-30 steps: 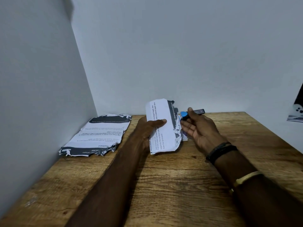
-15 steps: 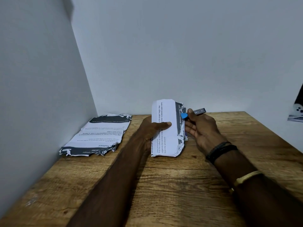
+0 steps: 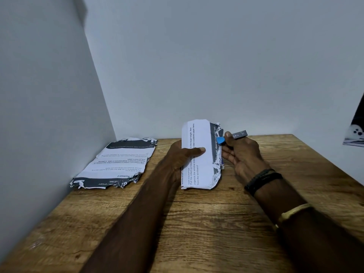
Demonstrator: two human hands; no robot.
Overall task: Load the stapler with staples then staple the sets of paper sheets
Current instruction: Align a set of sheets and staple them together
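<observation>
My left hand (image 3: 184, 154) grips a folded set of printed paper sheets (image 3: 199, 164), held upright with its lower edge near the wooden table (image 3: 216, 223); the thumb lies across the front. My right hand (image 3: 241, 152) holds a small stapler (image 3: 234, 136) with a blue tip and a dark grey body. The blue tip sits at the torn right edge of the set, near its top. A second set of sheets (image 3: 116, 164) lies flat at the table's back left, against the wall.
Walls close the table on the left and at the back. A dark object with white spots (image 3: 355, 133) shows at the right edge of the view. Bracelets sit on my right wrist.
The held set has tilted more upright and shifted right. My right hand closed round the stapler and brought its blue tip onto the set's right edge.
</observation>
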